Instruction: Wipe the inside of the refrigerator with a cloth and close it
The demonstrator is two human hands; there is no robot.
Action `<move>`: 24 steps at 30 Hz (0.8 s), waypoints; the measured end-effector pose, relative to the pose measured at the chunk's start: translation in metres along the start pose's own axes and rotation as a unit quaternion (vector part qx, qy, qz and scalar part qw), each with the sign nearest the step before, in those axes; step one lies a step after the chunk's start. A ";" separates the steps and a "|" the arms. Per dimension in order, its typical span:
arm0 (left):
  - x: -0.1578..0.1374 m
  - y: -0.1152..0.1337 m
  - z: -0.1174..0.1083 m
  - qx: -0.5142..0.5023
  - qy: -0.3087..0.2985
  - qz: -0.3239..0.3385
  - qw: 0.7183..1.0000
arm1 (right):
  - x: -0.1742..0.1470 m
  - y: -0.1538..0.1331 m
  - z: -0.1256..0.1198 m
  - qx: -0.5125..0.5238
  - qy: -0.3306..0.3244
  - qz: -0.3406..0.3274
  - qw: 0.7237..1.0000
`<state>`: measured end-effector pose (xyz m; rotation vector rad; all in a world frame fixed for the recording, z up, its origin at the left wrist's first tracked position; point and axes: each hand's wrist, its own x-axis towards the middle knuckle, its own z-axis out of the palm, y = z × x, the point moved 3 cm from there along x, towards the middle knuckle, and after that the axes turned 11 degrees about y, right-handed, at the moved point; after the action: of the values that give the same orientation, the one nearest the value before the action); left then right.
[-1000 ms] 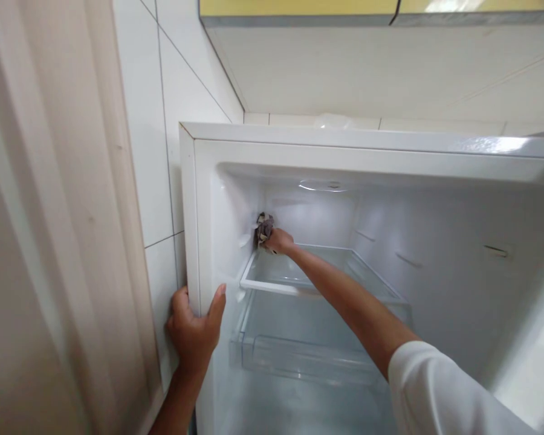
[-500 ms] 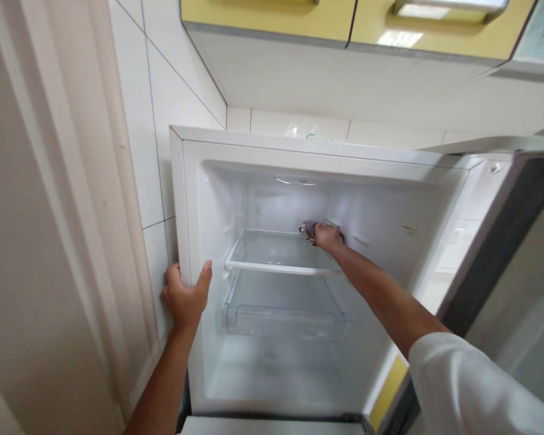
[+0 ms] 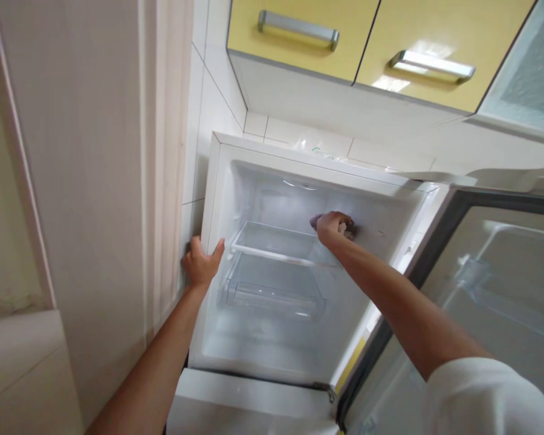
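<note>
Right hand [image 3: 330,226] fingers clench cloth [image 3: 315,220].

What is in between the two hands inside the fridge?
In the head view, the clear shelf lies between the left hand on the fridge edge and the right hand holding the cloth.

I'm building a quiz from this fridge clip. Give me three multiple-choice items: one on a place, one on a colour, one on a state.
1. Where is the right hand?
A. on a cupboard handle
B. inside the fridge, at its back wall
C. on the door

2. What colour are the cupboards above?
A. yellow
B. blue
C. black

3. How is the fridge door?
A. shut
B. taken off
C. open

Answers:
1 B: it presses a cloth to the back wall above the shelf.
2 A: both fronts are yellow.
3 C: it swings out to the right, while the left hand grips the fridge's left edge.
</note>
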<state>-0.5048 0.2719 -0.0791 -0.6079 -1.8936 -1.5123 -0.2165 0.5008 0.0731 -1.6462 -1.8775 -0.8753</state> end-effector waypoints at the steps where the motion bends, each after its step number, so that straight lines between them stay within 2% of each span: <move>1: 0.000 0.000 -0.001 0.006 -0.005 0.003 1.000 | 0.001 0.004 -0.011 -0.014 0.040 -0.019 0.999; 4: 0.001 0.001 -0.003 0.019 -0.023 0.017 0.999 | 0.004 0.021 -0.034 -0.059 0.109 -0.083 0.989; 6: 0.002 0.000 -0.004 0.022 -0.027 0.025 0.999 | 0.004 0.032 -0.041 -0.076 0.117 -0.119 0.983; 9: 0.003 -0.002 -0.004 0.020 -0.028 0.028 0.999 | 0.002 0.042 -0.038 -0.096 0.112 -0.156 0.977; 17: 0.002 -0.006 -0.001 -0.037 0.016 0.057 0.998 | 0.015 0.024 0.016 -0.074 0.051 -0.186 0.979; 21: 0.000 -0.008 0.000 -0.062 0.072 0.104 0.990 | 0.035 0.012 0.042 -0.030 0.043 -0.139 0.989; 24: -0.001 -0.009 -0.002 -0.076 0.120 0.143 0.980 | 0.053 0.004 0.058 0.024 0.051 -0.069 0.996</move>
<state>-0.5100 0.2681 -0.0855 -0.6976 -1.4517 -1.4759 -0.2173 0.5792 0.0726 -1.4297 -1.9451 -0.9446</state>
